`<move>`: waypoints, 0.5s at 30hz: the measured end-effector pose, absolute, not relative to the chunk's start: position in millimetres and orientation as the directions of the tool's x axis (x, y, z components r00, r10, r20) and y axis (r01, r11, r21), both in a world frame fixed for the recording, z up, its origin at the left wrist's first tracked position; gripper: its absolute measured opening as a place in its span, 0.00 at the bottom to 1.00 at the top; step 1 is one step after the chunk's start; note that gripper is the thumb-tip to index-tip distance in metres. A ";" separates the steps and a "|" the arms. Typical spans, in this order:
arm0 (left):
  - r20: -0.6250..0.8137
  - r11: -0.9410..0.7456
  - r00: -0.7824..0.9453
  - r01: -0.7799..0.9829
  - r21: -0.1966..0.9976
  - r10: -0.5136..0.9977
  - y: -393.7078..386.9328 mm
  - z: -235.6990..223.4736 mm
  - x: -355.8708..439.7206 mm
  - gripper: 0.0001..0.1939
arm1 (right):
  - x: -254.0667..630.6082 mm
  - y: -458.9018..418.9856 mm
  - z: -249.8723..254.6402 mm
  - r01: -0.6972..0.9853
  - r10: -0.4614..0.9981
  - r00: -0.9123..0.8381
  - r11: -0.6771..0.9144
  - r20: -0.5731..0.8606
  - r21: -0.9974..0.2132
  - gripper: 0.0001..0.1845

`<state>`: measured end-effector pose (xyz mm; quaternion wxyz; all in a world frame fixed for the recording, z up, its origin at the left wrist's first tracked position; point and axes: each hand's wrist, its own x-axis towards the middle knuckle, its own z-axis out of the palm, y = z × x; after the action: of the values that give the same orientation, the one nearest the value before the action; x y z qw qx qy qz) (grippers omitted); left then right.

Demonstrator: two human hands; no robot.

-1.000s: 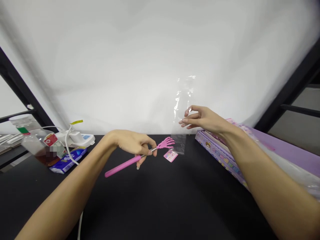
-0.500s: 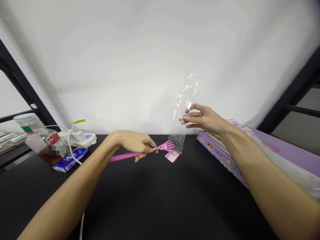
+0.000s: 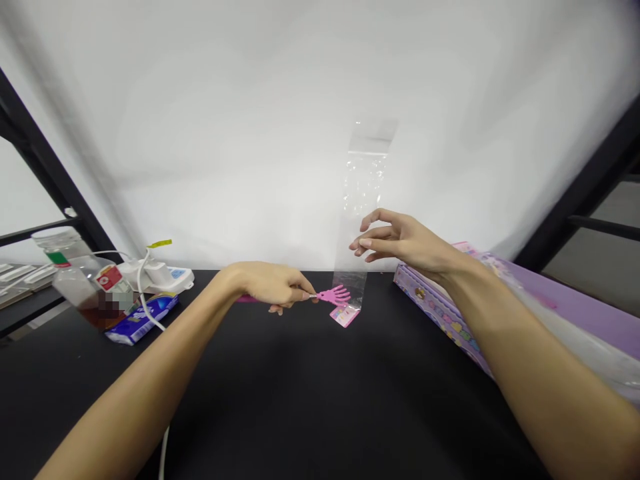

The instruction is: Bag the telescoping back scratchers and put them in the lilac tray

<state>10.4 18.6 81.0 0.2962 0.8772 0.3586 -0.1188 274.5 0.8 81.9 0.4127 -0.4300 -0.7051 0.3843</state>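
Note:
My left hand (image 3: 273,283) is closed on a pink back scratcher (image 3: 336,295), gripping it near the metal shaft. The hand-shaped head sticks out to the right, while the handle is mostly hidden behind my hand. A long clear plastic bag (image 3: 364,183) stands upright against the wall, its lower end behind the scratcher head. By that lower end is a small pink card (image 3: 345,315). My right hand (image 3: 395,240) is open, its fingers bent and apart, overlapping the bag's right side; whether the fingertips touch the film I cannot tell.
At right lies a purple patterned box (image 3: 445,320) with clear plastic in it. On the left are a jar (image 3: 83,287) of brown liquid, a blue packet (image 3: 143,320), a white power strip (image 3: 180,277) and its cable. The black table (image 3: 320,400) meets a white wall.
The bag has straightened and flattened, and its top stands higher. My right hand has shifted slightly left. My left hand now covers more of the scratcher's handle.

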 end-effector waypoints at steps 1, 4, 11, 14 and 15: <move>-0.413 -0.565 0.706 0.708 0.423 0.575 18.4 81.5 10.7 0.25 | 273.7 0.5 82.3 0.295 0.919 -0.302 0.341 0.251 -0.893 0.21; -0.400 -0.569 0.697 0.717 0.403 0.594 17.6 83.0 11.7 0.25 | 271.4 -0.1 83.4 0.311 0.916 -0.309 0.351 0.255 -0.883 0.20; -0.355 -0.604 0.734 0.679 0.418 0.579 17.2 83.1 11.6 0.18 | 270.8 1.3 81.2 0.337 0.924 -0.281 0.347 0.258 -0.875 0.20; -0.383 -0.593 0.727 0.686 0.422 0.570 16.3 83.1 11.6 0.17 | 272.5 3.6 78.5 0.323 0.937 -0.237 0.325 0.256 -0.889 0.21; -0.390 -0.590 0.726 0.688 0.422 0.567 16.2 83.1 11.6 0.17 | 273.1 4.2 78.0 0.320 0.939 -0.227 0.322 0.258 -0.891 0.21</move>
<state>11.6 16.2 83.1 0.2817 0.8851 0.3545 -0.1074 273.1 4.2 78.0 0.4247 -0.4538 -0.6934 0.3646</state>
